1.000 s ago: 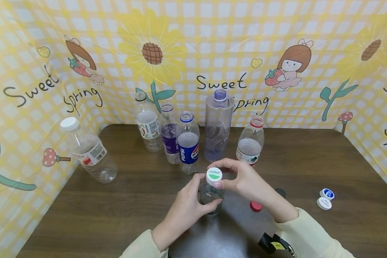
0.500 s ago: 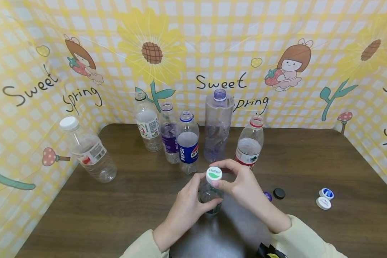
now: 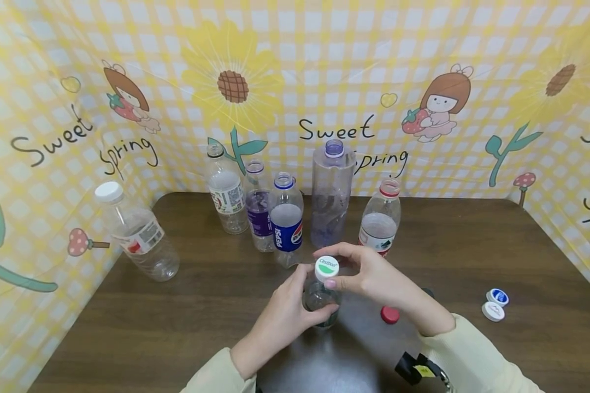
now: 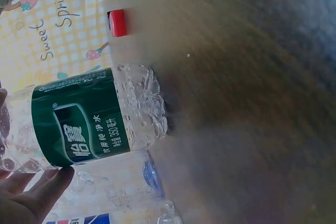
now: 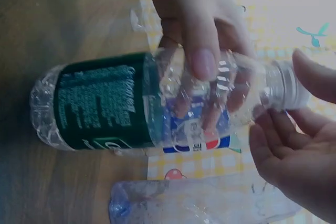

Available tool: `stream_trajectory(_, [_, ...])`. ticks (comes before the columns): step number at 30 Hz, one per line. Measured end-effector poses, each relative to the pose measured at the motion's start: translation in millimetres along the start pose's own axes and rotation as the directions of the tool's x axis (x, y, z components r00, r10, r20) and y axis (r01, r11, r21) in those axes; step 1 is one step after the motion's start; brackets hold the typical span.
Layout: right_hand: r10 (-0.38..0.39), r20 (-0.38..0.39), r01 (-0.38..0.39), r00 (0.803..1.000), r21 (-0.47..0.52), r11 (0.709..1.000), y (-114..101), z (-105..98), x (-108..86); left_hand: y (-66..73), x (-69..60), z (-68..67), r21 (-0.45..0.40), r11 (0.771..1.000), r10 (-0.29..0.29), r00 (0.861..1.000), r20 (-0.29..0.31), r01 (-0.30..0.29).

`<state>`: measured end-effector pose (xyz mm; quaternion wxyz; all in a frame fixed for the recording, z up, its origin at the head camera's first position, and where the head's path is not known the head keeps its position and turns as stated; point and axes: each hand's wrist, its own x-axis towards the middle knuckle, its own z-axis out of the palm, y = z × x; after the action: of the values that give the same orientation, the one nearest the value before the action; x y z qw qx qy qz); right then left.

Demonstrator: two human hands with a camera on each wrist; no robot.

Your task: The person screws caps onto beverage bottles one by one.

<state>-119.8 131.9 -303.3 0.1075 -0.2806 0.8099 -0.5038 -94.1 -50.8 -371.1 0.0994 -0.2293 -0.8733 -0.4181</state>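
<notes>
A clear plastic water bottle (image 3: 319,299) with a dark green label stands upright in front of me, its label plain in the left wrist view (image 4: 79,119). My left hand (image 3: 281,316) grips its upper body, thumb on the near side and fingers behind. On its neck is a white screw cap (image 3: 326,266) with a green mark. My right hand (image 3: 376,278) pinches this cap between thumb and fingers. From the right wrist view, the cap (image 5: 295,88) sits at the neck with the fingers around its edge; whether it is loose I cannot tell.
Several uncapped bottles, including a Pepsi bottle (image 3: 287,232) and a tall purplish bottle (image 3: 331,196), stand behind. A white-capped bottle (image 3: 140,234) is at left. A red cap (image 3: 390,314), white cap (image 3: 493,311) and blue-and-white cap (image 3: 498,296) lie at right.
My right hand and forearm swung down and left over the red cap, then back out, uncovering it again. The left hand and the bottle stay in place.
</notes>
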Motion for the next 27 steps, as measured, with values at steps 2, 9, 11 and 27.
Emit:
stream_trajectory(2, [-0.019,0.012,0.020,1.000,-0.015,1.000,1,-1,0.6,-0.6,0.4,-0.6,-0.008,1.000,-0.008,1.000,0.016,0.008])
stream_trajectory(9, [-0.038,-0.058,0.032,0.998,-0.092,0.995,3,4,-1.8,-1.7,1.5,-1.1,-0.035,0.998,-0.055,0.997,0.057,0.057])
stream_trajectory(11, [-0.038,-0.084,0.031,0.996,-0.089,0.996,3,6,-2.8,-0.9,1.5,-1.2,-0.043,0.997,-0.056,0.997,0.053,0.058])
stream_trajectory(27, [0.071,-0.315,-0.067,0.946,0.023,0.997,-1,24,-4.9,5.9,-2.2,4.4,0.000,0.999,-0.053,0.995,-0.080,0.054])
